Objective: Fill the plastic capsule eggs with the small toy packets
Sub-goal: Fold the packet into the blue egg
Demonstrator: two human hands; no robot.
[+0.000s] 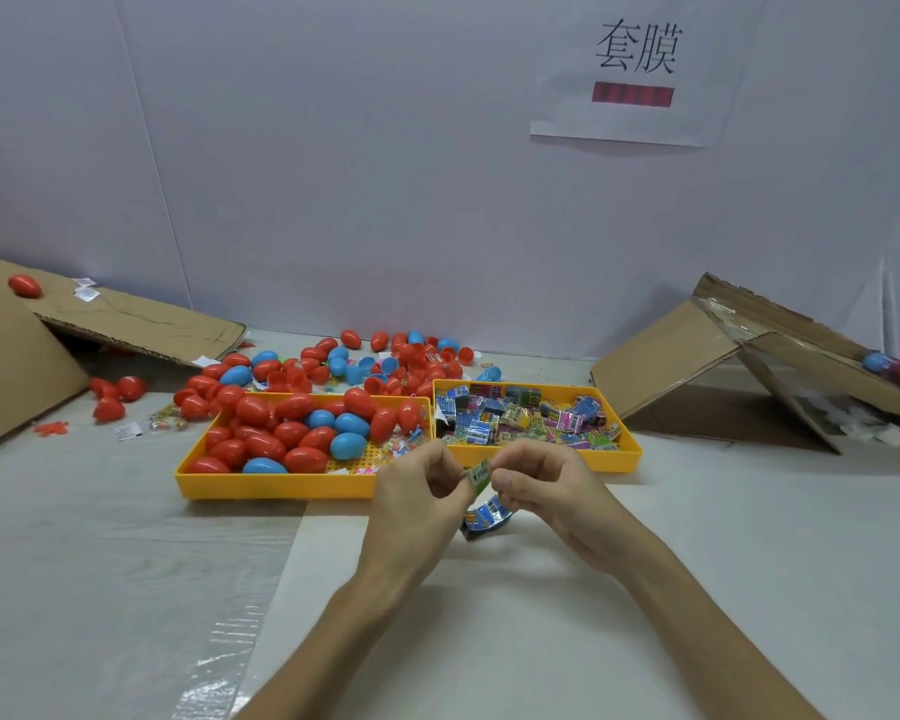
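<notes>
Head view: left hand (417, 491) and right hand (546, 485) both pinch one small green printed toy packet (478, 475), just above the white worktop (697, 537). Blue foil packet (487, 517) sits under the right grip; held or lying, can't tell. Red and blue plastic capsule eggs (281, 439) sit in the yellow plastic tray (276, 485) beyond. Advice: fold packet tight, free left hand, fetch an egg.

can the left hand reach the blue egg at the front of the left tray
Path looks free: the blue egg lies uncovered near the front wall of the yellow tray. But the left hand pinches a green packet with the right hand, so probably only after letting go.
</notes>
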